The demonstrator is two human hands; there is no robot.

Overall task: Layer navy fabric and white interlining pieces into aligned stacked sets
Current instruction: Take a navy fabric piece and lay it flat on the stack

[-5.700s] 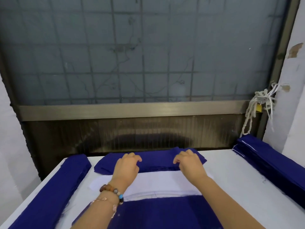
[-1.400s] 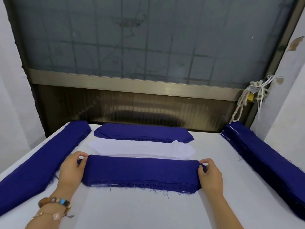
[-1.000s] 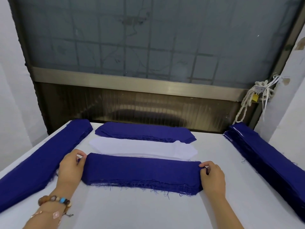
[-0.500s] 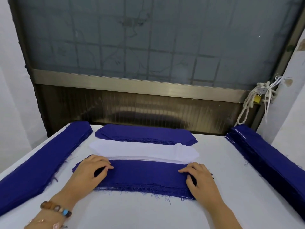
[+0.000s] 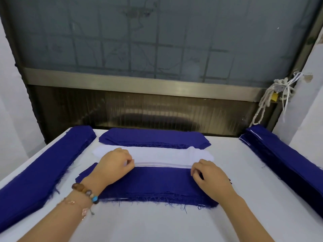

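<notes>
A thick stack of navy fabric pieces (image 5: 157,184) with frayed edges lies across the white table (image 5: 157,224) in front of me. Behind it lies a pile of white interlining pieces (image 5: 162,153), and behind that a second navy stack (image 5: 153,137). My left hand (image 5: 114,165), with bead bracelets on its wrist, pinches the near edge of the top white interlining piece at the pile's left part. My right hand (image 5: 209,177) lies over the near navy stack's right end, its fingers curled and pinching at the interlining's near edge.
A long navy stack (image 5: 43,168) runs along the table's left edge, and another long navy stack (image 5: 286,163) runs along the right edge. A frosted window with a metal sill (image 5: 139,82) stands behind the table. White cord and a padlock (image 5: 274,97) hang at right.
Both hands have let go of the near navy stack's ends, flattened on its top, then moved back to the white interlining's near edge, where the fingers now pinch.
</notes>
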